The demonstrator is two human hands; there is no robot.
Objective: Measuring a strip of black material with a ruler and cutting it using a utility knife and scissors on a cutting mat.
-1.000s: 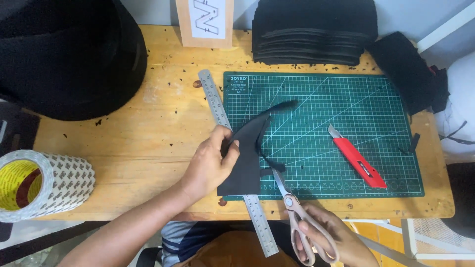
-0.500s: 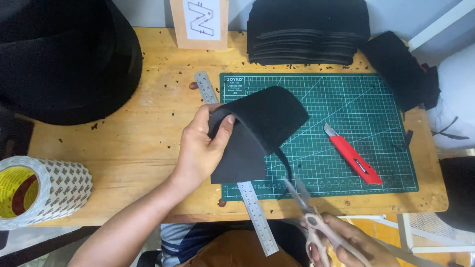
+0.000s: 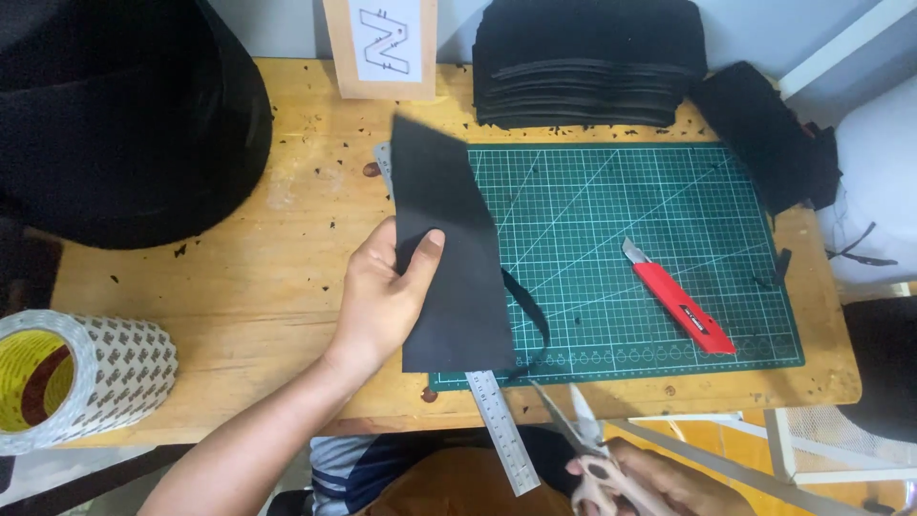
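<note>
**Two hands busy: sheet flattened out, scissors pulled clear**

Two things are changing at once. Your left hand (image 3: 382, 296) is now holding the black sheet (image 3: 447, 258) spread flat and upright over the left edge of the green cutting mat (image 3: 669, 210), where half a second ago the same piece was curling over your fingers. Your thumb is pressing on its face and your fingers are wrapping behind its left edge, so the grip is closed on the sheet. A thin black offcut strip (image 3: 531, 315) is trailing from the sheet's right side down toward the mat's lower edge.

Your right hand (image 3: 650, 483) is sitting low at the near edge of the table, fingers closed through the handles of the scissors (image 3: 573, 430); the blades are standing apart and pointing up toward the strip, no longer biting into the material as they were earlier.

Judging by that, the cut along this side is looking finished or paused, and you are inspecting the shape.

The steel ruler (image 3: 501, 430) is lying partly under the sheet. The red utility knife (image 3: 680, 304) is resting untouched on the mat.
</note>
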